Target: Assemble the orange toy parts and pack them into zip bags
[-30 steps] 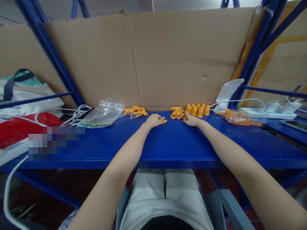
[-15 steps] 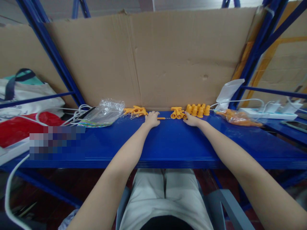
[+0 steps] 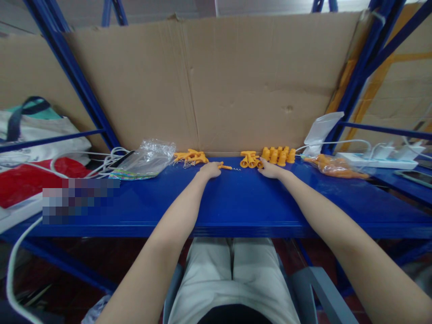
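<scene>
My left hand (image 3: 209, 170) lies knuckles up on the blue shelf (image 3: 236, 207), fingers curled round the end of a small orange piece with a short chain (image 3: 227, 167) that trails to the right. Just left of it lies a heap of orange pieces with chains (image 3: 191, 156). My right hand (image 3: 270, 169) rests on the shelf with its fingers against a few orange bell-shaped parts (image 3: 249, 159). A cluster of upright orange cones (image 3: 279, 155) stands behind that hand.
A crumpled clear plastic bag (image 3: 146, 158) and white cables (image 3: 108, 162) lie at the left, with bags beyond. A bag of orange parts (image 3: 332, 164), a white pouch (image 3: 320, 128) and a power strip (image 3: 378, 155) sit right. Cardboard (image 3: 216, 85) walls the back.
My left hand has slid back and to the left along the shelf, drawing the orange piece and its chain with it. My right hand has stayed by the bell-shaped parts.
</scene>
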A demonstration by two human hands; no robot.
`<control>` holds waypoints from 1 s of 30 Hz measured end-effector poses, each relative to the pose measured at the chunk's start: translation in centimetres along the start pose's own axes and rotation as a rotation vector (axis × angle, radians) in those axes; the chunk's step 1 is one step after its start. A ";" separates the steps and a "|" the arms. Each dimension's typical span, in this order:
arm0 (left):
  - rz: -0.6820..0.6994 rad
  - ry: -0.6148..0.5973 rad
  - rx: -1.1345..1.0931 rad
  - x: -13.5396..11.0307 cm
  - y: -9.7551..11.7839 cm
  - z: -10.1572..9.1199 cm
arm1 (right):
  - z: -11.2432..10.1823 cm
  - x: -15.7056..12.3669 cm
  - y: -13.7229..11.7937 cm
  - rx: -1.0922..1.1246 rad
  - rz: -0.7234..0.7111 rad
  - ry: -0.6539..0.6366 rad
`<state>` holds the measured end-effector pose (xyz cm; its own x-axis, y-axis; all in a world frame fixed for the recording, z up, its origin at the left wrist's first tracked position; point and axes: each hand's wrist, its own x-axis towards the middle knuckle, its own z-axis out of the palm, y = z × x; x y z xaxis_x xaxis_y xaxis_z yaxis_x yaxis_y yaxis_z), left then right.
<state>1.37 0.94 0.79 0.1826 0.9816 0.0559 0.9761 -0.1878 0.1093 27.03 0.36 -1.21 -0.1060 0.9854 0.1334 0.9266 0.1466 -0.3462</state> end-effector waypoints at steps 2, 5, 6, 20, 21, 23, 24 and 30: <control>-0.024 0.029 0.013 -0.2 0.2 0.1 | 0.1 0.1 0.1 -0.008 0.000 0.006; -0.039 0.106 0.045 -0.4 0.3 0.4 | 0.3 0.5 0.5 -0.017 -0.014 0.018; -0.035 0.129 0.054 -0.4 0.3 0.6 | 0.4 0.6 0.6 -0.021 -0.025 0.023; 0.102 0.080 0.032 0.3 0.2 1.0 | 1.8 1.9 1.6 -0.014 -0.112 0.082; 0.099 0.075 0.031 0.2 0.2 0.9 | 1.8 1.8 1.5 -0.012 -0.105 0.075; 0.095 0.068 0.028 0.1 0.3 0.7 | 1.7 1.5 1.2 -0.009 -0.097 0.082; 0.096 0.068 0.026 0.1 0.3 0.7 | 1.5 1.4 1.1 -0.012 -0.093 0.103; 0.088 0.069 0.049 0.0 0.3 0.5 | -0.1 1.3 1.6 -0.058 0.021 0.380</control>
<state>1.71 0.86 0.33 0.2612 0.9563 0.1311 0.9615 -0.2698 0.0522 28.41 1.82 -1.45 0.0449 0.8840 0.4653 0.9472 0.1104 -0.3011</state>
